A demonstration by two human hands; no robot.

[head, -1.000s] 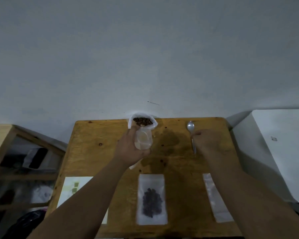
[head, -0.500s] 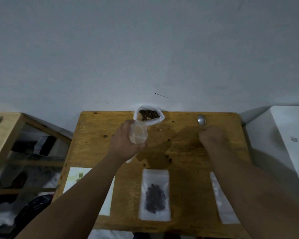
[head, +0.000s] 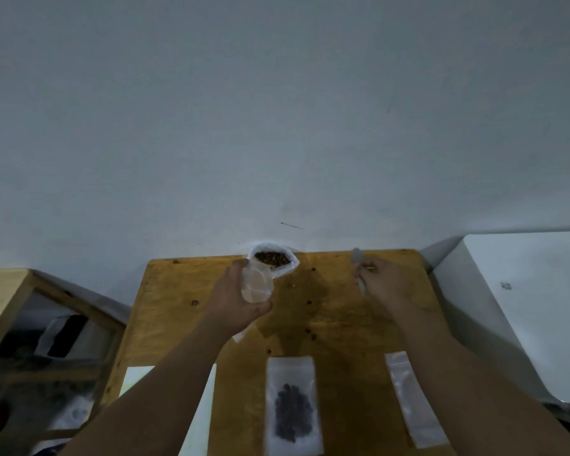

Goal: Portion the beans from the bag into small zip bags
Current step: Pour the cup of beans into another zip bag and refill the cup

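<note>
Left hand (head: 234, 301) gripping an empty small zip bag (head: 256, 284) just beside the open bean bag (head: 273, 259) at the wooden table's (head: 326, 311) far edge, right hand (head: 384, 281) curled round a blurred spoon (head: 356, 257), filled zip bag (head: 293, 406) flat near the front edge, spare zip bag (head: 412, 399) beside the right forearm.

dim, flat indoor light, soft motion blur, wide-angle bending at the edges.

Tabletop (head: 326, 307) centre lies open (bean bag (head: 273, 259) blocks far edge).
</note>
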